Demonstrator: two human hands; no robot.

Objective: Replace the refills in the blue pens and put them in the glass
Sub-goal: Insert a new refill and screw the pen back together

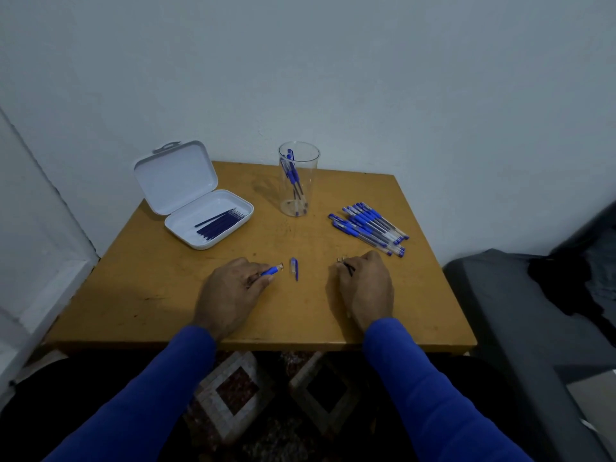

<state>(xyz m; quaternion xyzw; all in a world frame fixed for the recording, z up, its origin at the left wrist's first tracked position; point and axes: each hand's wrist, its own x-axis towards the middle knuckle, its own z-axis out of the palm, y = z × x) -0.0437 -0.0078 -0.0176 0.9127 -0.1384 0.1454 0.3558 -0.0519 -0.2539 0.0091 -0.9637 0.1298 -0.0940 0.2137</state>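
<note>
Mid-swap on one pen, I reckon: my left hand [230, 291] has its fingers curled round a pen barrel [271, 271], blue grip end poking out toward centre; my right hand [365, 285] is curled too, pinching something small and dark [348, 268] at the fingertips, probably the tip piece or old refill, too small to tell. Pen cap [294, 268] lies loose on the counter [150, 295] between both hands, touching neither. Next I'd drop the right hand's piece, reach across to the open white case [206, 225] at the far left and take one fresh refill [218, 223] from the bundle. Feed it in straight, don't force it; keep the barrel level so nothing rolls off. Cap back on afterwards, then into the glass [298, 181] at the far middle, which already holds a few pens. Undone pens [370, 228] sit piled at the right, just beyond my right hand. Both wrists rest low on the counter, forearms angled inward, knuckles up.
</note>
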